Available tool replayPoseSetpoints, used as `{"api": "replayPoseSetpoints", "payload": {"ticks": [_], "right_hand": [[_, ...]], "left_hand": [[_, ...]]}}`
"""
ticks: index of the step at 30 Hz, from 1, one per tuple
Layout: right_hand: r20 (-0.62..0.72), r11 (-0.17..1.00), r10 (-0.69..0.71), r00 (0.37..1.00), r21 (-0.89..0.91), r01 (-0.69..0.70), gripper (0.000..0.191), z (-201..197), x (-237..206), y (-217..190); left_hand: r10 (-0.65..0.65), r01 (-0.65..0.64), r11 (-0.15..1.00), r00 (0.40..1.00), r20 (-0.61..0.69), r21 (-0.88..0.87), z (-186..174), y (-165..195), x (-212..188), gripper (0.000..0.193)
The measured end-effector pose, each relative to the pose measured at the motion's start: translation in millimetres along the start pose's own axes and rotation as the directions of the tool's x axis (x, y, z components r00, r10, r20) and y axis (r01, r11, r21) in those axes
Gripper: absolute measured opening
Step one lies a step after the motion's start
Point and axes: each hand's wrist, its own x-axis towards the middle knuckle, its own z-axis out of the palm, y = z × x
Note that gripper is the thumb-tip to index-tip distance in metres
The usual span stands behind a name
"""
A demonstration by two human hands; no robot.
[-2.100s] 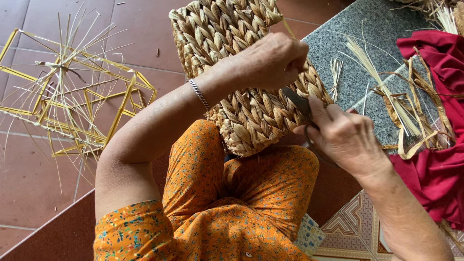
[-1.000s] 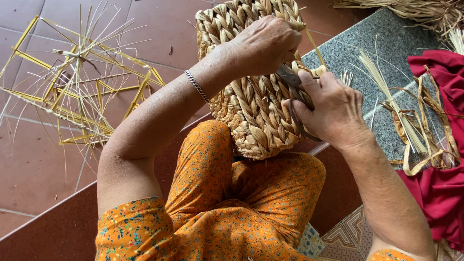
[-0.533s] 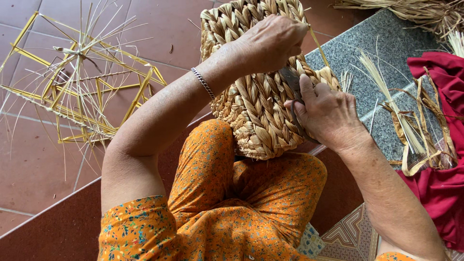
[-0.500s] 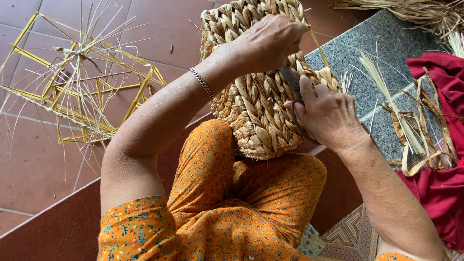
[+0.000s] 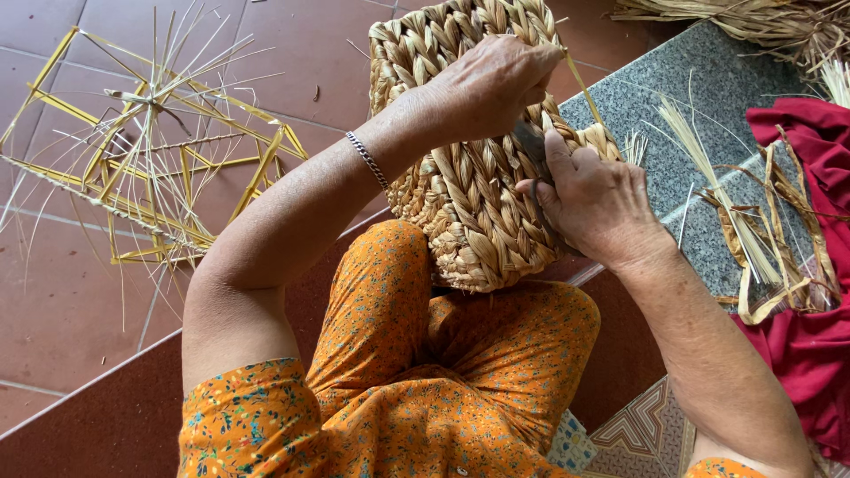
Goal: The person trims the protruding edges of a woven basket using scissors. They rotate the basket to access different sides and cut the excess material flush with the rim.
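Woven basket (image 5: 469, 195) propped on lap, leaning against grey stone step (image 5: 699, 97). Left hand (image 5: 496, 84) on basket's upper edge, fingers pinching thin yellow strand (image 5: 583, 87). Right hand (image 5: 598, 199) clenched round dark tool (image 5: 529, 142), pressed to basket's side. Reed frame (image 5: 142, 150) on floor tiles, well apart. Red cloth (image 5: 815, 336) and loose straw (image 5: 753, 239) on step.

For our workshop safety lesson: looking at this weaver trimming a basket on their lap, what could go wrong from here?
1. The right hand works a dark metal tool, probably scissors, close to the left hand pinching a thin strand; a slip could nick those fingers.
2. The basket rests on the knees, so it might shift mid-cut.
3. A careless cut could hit the weave rather than the strand.
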Motion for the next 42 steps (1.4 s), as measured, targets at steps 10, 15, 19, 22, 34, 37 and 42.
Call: {"api": "replayPoseSetpoints", "payload": {"ticks": [10, 15, 19, 22, 34, 37, 42], "right_hand": [[-0.201, 0.994, -0.107, 0.974, -0.052, 0.098, 0.068, 2.0, 2.0, 6.5], [-0.063, 0.999, -0.024, 0.998, -0.038, 0.021, 0.068, 3.9, 2.4, 1.6], [-0.094, 0.991, -0.008, 0.996, 0.134, 0.021, 0.069, -13.2, -12.7, 15.3], [-0.176, 0.983, 0.026, 0.984, 0.183, 0.007, 0.069, -25.2, -27.7, 20.9], [-0.031, 0.985, 0.031, 0.999, 0.170, -0.025, 0.070, -32.3, -38.0, 9.9], [-0.079, 0.987, -0.026, 0.997, 0.159, 0.039, 0.068, -31.8, -36.7, 7.2], [-0.036, 0.993, -0.007, 0.999, 0.118, 0.011, 0.068, -28.0, -28.4, -3.3]], "left_hand": [[-0.006, 0.001, 0.997, 0.998, -0.067, -0.076, -0.2, 3.9, -4.9, 0.016], [0.057, -0.120, 0.958, 0.969, -0.239, -0.260, -14.3, 0.2, -3.0, 0.023], [0.151, -0.164, 0.986, 0.931, -0.332, -0.010, -38.5, -7.3, -13.3, 0.016], [0.103, -0.104, 0.995, 0.985, -0.141, 0.003, -45.6, -5.2, -24.7, 0.019], [-0.012, -0.087, 0.938, 0.959, 0.283, 0.335, -2.6, 10.5, -29.3, 0.024], [-0.004, -0.083, 0.953, 0.958, 0.286, 0.291, -6.6, 13.0, -30.5, 0.023], [-0.002, -0.080, 0.957, 0.960, 0.279, 0.280, -12.1, 22.5, -29.8, 0.014]]}}
